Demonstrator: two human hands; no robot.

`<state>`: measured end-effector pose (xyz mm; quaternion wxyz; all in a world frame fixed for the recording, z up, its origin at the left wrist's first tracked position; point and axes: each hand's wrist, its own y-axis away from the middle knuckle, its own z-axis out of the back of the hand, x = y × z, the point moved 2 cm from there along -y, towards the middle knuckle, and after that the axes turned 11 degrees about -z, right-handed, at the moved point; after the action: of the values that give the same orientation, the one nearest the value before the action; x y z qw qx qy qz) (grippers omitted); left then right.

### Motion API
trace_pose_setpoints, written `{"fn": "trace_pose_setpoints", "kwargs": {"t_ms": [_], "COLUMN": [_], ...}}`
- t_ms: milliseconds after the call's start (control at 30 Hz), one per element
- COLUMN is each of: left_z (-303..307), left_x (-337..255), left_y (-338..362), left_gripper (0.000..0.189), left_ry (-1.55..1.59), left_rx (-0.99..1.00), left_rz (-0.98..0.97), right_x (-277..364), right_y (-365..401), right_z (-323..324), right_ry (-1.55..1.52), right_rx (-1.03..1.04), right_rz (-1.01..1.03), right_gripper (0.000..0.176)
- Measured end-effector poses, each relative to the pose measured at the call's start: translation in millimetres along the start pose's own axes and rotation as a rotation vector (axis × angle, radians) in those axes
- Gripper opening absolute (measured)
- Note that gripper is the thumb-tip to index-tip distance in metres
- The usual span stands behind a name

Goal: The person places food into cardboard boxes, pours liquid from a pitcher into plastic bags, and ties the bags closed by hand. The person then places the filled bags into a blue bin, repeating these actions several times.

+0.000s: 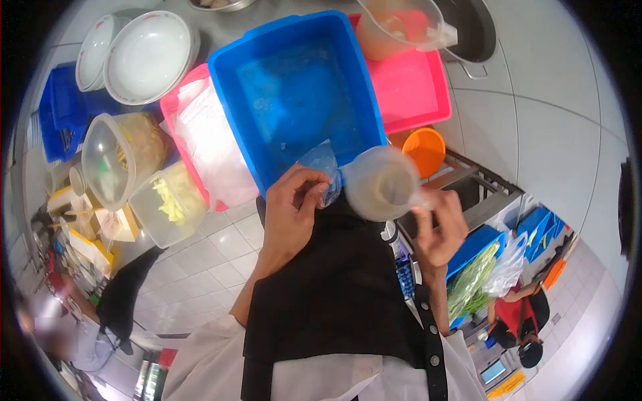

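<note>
Right up close, a small clear bag (321,164) is being pinched by the left hand's (291,208) fingers; beside it, a cloudy jug (380,182) is held at its handle by the right hand's (441,230) curled fingers, both at the blue tub's (301,93) near end, with white bowls (148,57) stationed farther off

Wall (548,147): large pale tiles, thin dark joints; one dark fixture (626,207) at the right edge. Floor (200,264): smaller pale square tiles, seen left of centre and again at lower right. Worktop (221,28): grey, metallic, at the top. Metal frame (493,207): beside the wall, dark openings. Light: white glare (229,240) on the floor tiles
</note>
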<state>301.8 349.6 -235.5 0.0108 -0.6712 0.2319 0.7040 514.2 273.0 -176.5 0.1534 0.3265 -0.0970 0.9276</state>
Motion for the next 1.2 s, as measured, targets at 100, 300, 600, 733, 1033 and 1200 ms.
{"fn": "trace_pose_setpoints", "kwargs": {"t_ms": [100, 300, 600, 733, 1033, 1200], "left_z": [-1, -2, -4, 6, 1, -1], "left_x": [-2, 6, -1, -8, 25, 18], "left_y": [-8, -8, 3, 1, -12, -20], "left_gripper": [0.007, 0.006, 0.011, 0.016, 0.015, 0.022], "left_ry": [-0.046, -0.1, -0.073, -0.339, -1.1, -0.928], "left_rx": [0.001, -0.017, -0.041, -0.057, 0.199, 0.174], "left_rz": [-0.007, -0.029, -0.04, -0.116, -0.114, -0.338], "right_x": [-24, -88, 15, 8, 4, -8], "right_y": [-9, -44, -13, -20, -36, -51], "right_z": [-1, -58, -88, -103, -109, -110], "right_ry": [-0.272, -0.318, -0.204, -0.291, -0.043, 0.008], "right_rx": [-0.295, -0.273, 0.295, 0.443, 0.389, 0.526], "right_rz": [-0.377, -0.401, -0.157, -0.272, 0.128, 0.17], "right_gripper": [0.013, 0.02, 0.019, 0.008, 0.017, 0.017]}}
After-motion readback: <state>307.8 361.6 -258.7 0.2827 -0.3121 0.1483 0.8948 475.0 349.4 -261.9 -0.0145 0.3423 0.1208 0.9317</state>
